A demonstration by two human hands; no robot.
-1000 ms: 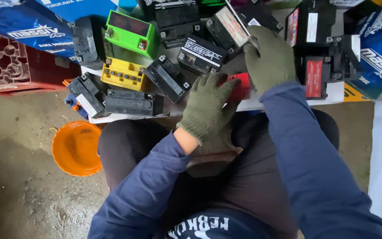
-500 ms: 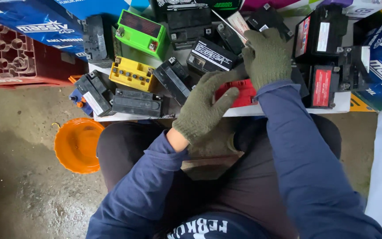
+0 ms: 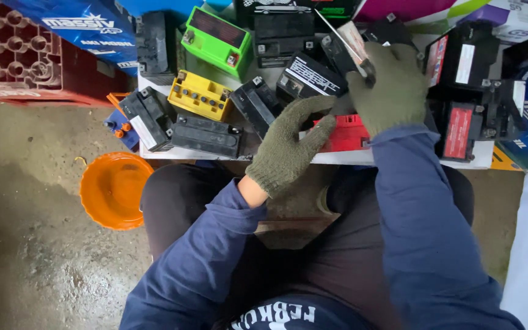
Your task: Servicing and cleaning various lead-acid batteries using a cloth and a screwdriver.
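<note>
Olive-green knit gloves cover both hands. Head view, the only one supplied: the person sits over a low white bench (image 3: 349, 157) crowded with small batteries.

The left hand (image 3: 288, 146) lies with fingers extended, released, resting on a red battery (image 3: 344, 131) at the near edge of the bench; it presses or steadies that item and does not close round it. The right hand (image 3: 392, 88) is clenched about a flat-bladed tool (image 3: 348, 38), seemingly a scraper or brush, whose blade slants up and to the left. The blade's tip sits over a black battery (image 3: 308, 76) just beyond the red one; contact cannot be confirmed.

Also on the bench: a green battery (image 3: 216, 40), a yellow battery (image 3: 200, 96), and several further black ones to both sides. Off the bench, an orange bowl (image 3: 114, 189) stands on the wet concrete floor (image 3: 25, 244), with a red crate (image 3: 13, 55) at the upper left.

Progress, as a judgement: the work appears to be in its middle. One unit is under the hands and tool. No sorted or finished group is distinguishable from the rest, so the count of units handled cannot be told. Most batteries appear to await attention.
</note>
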